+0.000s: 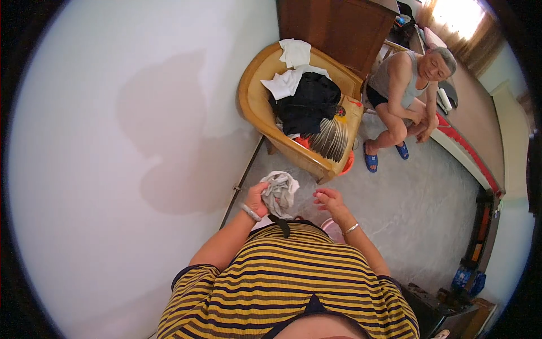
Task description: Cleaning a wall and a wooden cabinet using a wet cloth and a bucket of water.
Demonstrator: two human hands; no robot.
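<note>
A crumpled grey-white cloth (280, 192) is bunched up in front of my body. My left hand (258, 199) grips it from the left side, with the fingers partly hidden behind the fabric. To the right of the cloth and apart from it, my right hand (330, 202) is raised with its fingers loosely spread and nothing in them. A dark strap (280, 225) hangs just below the cloth, close to my striped shirt. Part of a pink rounded container (334, 229) shows under my right wrist.
Ahead stands a yellow-brown armchair (254, 85) with a black garment (310, 101), white cloths (285, 83) and a patterned cushion (333, 135). A person (401, 85) in blue slippers sits right of it. A white wall (113, 169) runs along my left; a bed (474, 113) stands far right.
</note>
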